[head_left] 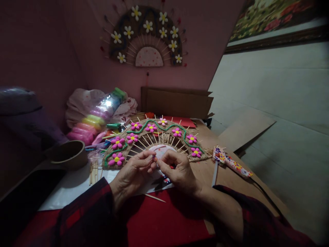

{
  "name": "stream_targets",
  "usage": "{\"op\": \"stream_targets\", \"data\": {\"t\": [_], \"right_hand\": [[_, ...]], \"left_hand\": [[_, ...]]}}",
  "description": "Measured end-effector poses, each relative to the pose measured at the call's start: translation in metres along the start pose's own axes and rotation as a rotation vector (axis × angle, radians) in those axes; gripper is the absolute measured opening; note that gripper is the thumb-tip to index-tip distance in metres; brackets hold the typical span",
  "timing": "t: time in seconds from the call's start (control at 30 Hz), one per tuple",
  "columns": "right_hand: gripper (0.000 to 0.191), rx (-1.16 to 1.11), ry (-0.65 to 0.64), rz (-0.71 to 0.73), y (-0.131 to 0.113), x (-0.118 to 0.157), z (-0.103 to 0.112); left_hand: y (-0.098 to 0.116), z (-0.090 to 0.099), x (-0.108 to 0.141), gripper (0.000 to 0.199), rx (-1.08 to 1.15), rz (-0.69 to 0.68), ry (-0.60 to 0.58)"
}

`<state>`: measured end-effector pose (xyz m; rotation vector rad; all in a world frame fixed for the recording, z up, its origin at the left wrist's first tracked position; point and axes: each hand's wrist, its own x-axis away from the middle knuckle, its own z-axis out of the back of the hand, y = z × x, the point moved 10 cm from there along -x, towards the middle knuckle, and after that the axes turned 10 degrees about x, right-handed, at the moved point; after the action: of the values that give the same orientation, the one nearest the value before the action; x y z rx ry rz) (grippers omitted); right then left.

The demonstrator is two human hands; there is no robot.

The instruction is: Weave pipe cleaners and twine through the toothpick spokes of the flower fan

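Head view, hands (178,168) pinching indistinct piece (155,158)

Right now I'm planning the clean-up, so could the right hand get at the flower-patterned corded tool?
Probably yes: the corded tool lies to the right of the right hand, its handle uncovered, though those fingers pinch a small piece.

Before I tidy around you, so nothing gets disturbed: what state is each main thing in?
Left hand: fingers pinched on a small piece
Right hand: fingers pinched there too
Twine arch: decorated with pink flowers
Pointed stick: loose, lying down
Corded tool: lying down
Coloured packets: piled, wrapped
Wall arch: hung up
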<state>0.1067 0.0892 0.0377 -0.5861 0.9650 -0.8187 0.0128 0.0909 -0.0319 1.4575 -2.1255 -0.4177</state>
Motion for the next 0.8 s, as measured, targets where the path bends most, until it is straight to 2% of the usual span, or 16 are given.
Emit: {"op": "stream_targets", "data": {"t": [0.27,0.47,0.8], "right_hand": [[0.016,0.003,-0.015,-0.010,0.0000,0.0008,-0.0015],[0.015,-0.042,-0.045,-0.010,0.0004,0.0003,-0.0042],[0.016,-0.049,-0.049,-0.016,0.0016,-0.0002,-0.0053]], "left_hand": [[-0.0023,-0.0022,-0.0007,0.014,0.017,0.022,-0.030],[-0.0012,0.0003,-0.0002,0.013,0.013,0.008,0.011],[-0.0015,-0.0018,-0.0010,0.011,0.004,0.012,0.002]]}}
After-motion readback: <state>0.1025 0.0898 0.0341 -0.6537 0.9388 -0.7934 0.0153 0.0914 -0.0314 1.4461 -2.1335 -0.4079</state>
